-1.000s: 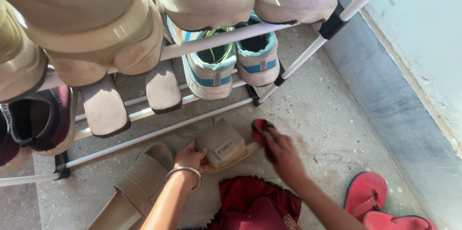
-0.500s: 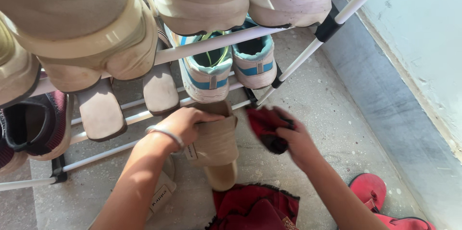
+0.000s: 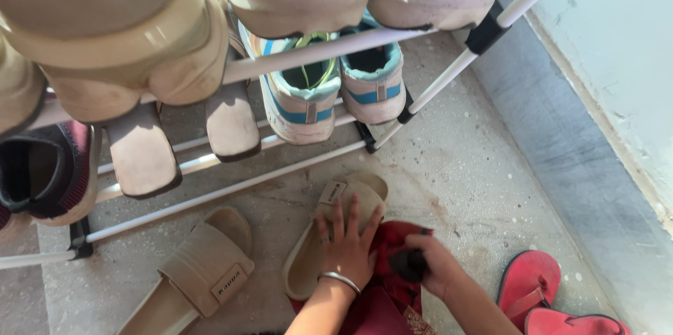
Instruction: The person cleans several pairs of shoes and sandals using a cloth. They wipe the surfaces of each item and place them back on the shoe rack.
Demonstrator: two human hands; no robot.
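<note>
My left hand, with a metal bangle on the wrist, lies flat with spread fingers on a beige slide sandal on the floor in front of the shoe rack. My right hand is closed on a dark red cloth bunched beside that sandal. The matching beige sandal lies to the left, partly under the lowest rail.
A white tube shoe rack fills the upper view, holding beige shoes, tan flat sandals, a pair of blue and white sneakers and a dark shoe at left. Red flip-flops lie at lower right by the pale wall.
The beige sandal has come down from near the lower rail to the floor, my left hand now pressing flat on it. My right hand with the cloth has dropped lower.
</note>
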